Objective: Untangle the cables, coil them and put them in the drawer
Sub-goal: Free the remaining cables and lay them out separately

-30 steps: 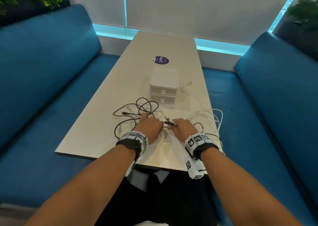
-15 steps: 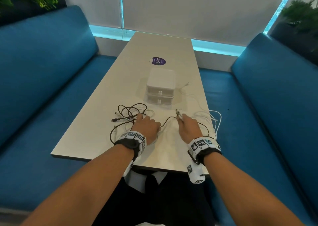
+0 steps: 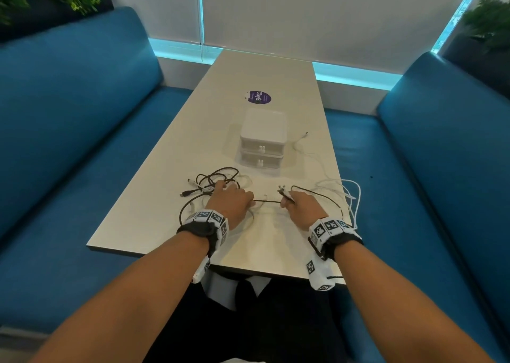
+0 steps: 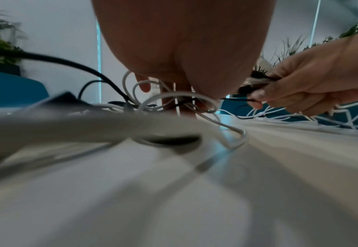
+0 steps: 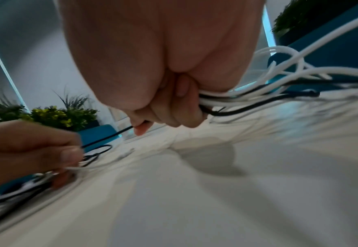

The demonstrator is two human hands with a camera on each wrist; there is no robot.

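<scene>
Looking down from the head view, left hand [image 3: 230, 201] and right hand [image 3: 302, 205] pinch a black cable [image 3: 266, 201] taut between them on the tabletop [image 3: 154, 224]; white cables [image 3: 350, 197] remain tangled, drawers [image 3: 262, 147] closed, nothing coiled. A sticker [image 3: 259, 98] reads "ClayG". Left wrist: fingers pin the tangle. Right wrist: fingers curl round black and white strands.

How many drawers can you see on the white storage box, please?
2: the upper drawer and the lower drawer, stacked, both closed, each with a small front knob, beyond the cables.
</scene>
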